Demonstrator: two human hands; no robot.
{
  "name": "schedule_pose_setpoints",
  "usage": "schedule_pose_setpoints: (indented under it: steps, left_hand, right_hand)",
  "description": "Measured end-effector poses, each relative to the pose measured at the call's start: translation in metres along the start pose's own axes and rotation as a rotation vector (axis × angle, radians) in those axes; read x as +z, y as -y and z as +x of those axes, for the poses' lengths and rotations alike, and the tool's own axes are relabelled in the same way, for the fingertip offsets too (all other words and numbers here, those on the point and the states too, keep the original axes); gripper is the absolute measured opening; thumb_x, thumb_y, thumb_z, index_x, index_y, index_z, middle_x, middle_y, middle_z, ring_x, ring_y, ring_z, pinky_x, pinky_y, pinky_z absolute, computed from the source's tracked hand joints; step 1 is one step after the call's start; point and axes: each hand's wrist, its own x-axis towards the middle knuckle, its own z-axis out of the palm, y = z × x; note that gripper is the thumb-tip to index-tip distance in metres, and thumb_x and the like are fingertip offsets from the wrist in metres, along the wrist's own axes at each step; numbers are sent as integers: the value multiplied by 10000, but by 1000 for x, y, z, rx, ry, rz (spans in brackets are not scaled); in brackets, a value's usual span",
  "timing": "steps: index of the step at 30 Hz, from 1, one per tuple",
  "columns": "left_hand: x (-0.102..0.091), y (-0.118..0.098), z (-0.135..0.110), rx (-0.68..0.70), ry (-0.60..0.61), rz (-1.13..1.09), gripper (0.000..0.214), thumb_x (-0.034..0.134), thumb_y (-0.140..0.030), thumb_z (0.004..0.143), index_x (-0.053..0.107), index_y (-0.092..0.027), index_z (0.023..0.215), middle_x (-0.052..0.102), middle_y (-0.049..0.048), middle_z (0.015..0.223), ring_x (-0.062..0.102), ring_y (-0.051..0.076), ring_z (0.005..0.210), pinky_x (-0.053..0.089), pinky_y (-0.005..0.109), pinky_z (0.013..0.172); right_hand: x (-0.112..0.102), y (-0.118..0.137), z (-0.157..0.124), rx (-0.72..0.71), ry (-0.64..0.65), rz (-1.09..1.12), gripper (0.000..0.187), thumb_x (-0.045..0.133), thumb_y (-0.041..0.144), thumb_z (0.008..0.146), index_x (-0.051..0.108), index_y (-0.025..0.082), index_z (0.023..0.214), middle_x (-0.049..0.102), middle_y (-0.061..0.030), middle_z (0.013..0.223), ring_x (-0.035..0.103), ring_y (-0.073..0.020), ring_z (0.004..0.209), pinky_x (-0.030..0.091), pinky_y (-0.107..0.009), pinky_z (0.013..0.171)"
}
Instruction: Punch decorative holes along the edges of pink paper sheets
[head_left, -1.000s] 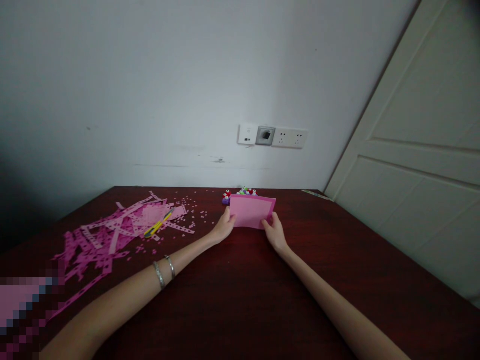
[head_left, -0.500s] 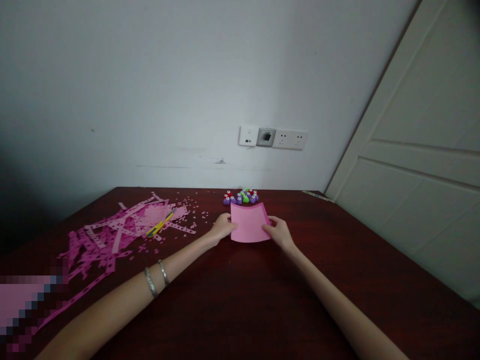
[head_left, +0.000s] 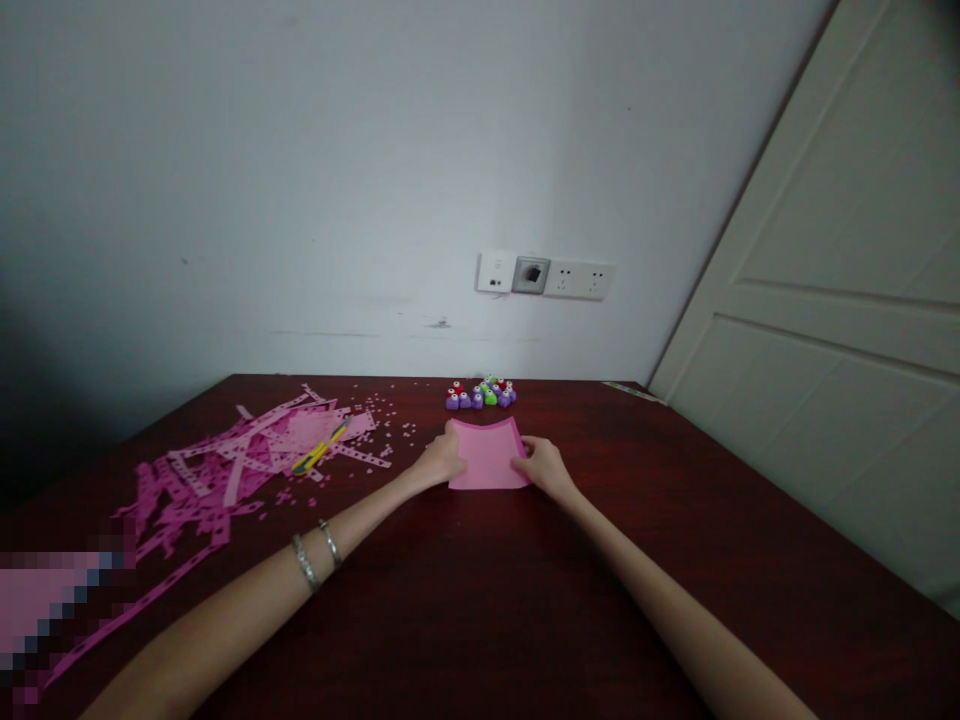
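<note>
Between my hands is a square of pink paper (head_left: 489,458), its far edge bowed and a darker pink showing along its far and right edges. My left hand (head_left: 442,457) pinches the left edge, thumb on top. On the right edge, my right hand (head_left: 546,465) grips with its thumb on top and fingers behind. Just beyond the paper sits a cluster of small craft punches (head_left: 480,396) in purple, green and red. Whether the paper is one sheet or several, I cannot tell.
Punched pink paper strips (head_left: 240,445) lie heaped on the left of the dark red table (head_left: 480,620), with a yellow utility knife (head_left: 321,447) on them. Tiny pink cutouts (head_left: 386,410) are scattered nearby. A ruler-like strip (head_left: 634,392) lies at the back right edge. Wall sockets (head_left: 579,279) are behind.
Both hands have moved the pink paper slightly left and a little nearer to me. Its far edge has come down, away from the punches. Both grips stay on it.
</note>
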Motion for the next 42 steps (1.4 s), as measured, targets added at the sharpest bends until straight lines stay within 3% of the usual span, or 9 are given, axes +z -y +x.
schedule_pose_setpoints:
  steps: [3, 7, 9, 12, 17, 22, 36, 42]
  left_hand:
    - [0, 2, -1, 0, 17, 75, 685, 590, -205, 616, 306, -128, 1235, 592, 165, 1047, 604, 283, 903, 448, 297, 679]
    - [-1, 4, 1, 50, -68, 235, 783, 602, -290, 618, 243, -98, 1287, 457, 242, 1189, 517, 365, 1028, 424, 372, 737]
    - [-2, 7, 7, 103, -115, 193, 723, 597, -302, 634, 292, -79, 1250, 443, 228, 1182, 495, 332, 1051, 415, 349, 763]
    - [-6, 20, 21, 138, -238, 171, 415, 504, -255, 728, 417, -116, 1110, 497, 150, 1081, 503, 248, 999, 399, 311, 782]
    - [-7, 53, 40, 99, -302, 255, 90, 452, -165, 757, 514, -159, 823, 535, 91, 874, 511, 229, 872, 384, 323, 756]
    - [-3, 68, 44, 128, -331, 265, 77, 442, -177, 778, 516, -171, 798, 535, 67, 841, 497, 208, 857, 372, 307, 768]
    - [-1, 71, 44, 160, -352, 237, 91, 455, -155, 759, 530, -178, 804, 528, 56, 831, 492, 199, 845, 366, 299, 773]
    - [0, 71, 43, 159, -369, 199, 86, 467, -156, 749, 535, -173, 799, 505, 56, 825, 487, 200, 814, 377, 306, 744]
  right_hand:
    - [4, -2, 3, -14, -36, -101, 422, 589, 155, 611, 634, 99, 1027, 670, -83, 821, 614, -205, 746, 444, -237, 641]
    - [2, -9, 5, -37, -145, -247, 678, 630, 280, 632, 458, 48, 1245, 556, -194, 1075, 530, -301, 953, 410, -368, 816]
    - [-3, -15, 7, -66, -179, -302, 552, 561, 294, 718, 481, 80, 1221, 532, -184, 1103, 502, -295, 989, 380, -388, 864]
    - [-14, -27, 12, -119, -193, -375, 334, 478, 199, 785, 577, 115, 1093, 543, -161, 1099, 478, -275, 1027, 344, -378, 907]
    - [-23, -48, 17, -164, -166, -449, 282, 456, 134, 797, 628, 114, 1020, 594, -150, 1090, 514, -248, 1022, 364, -339, 897]
    - [-20, -55, 18, -187, -162, -472, 326, 432, 137, 809, 616, 84, 1073, 596, -162, 1136, 507, -247, 1086, 371, -335, 918]
    - [-19, -57, 14, -188, -167, -398, 344, 457, 106, 783, 613, 94, 1089, 579, -159, 1185, 476, -241, 1160, 336, -368, 991]
    - [-28, -38, 8, -160, -179, -312, 348, 457, 106, 770, 612, 94, 1082, 599, -150, 1159, 521, -234, 1114, 361, -365, 976]
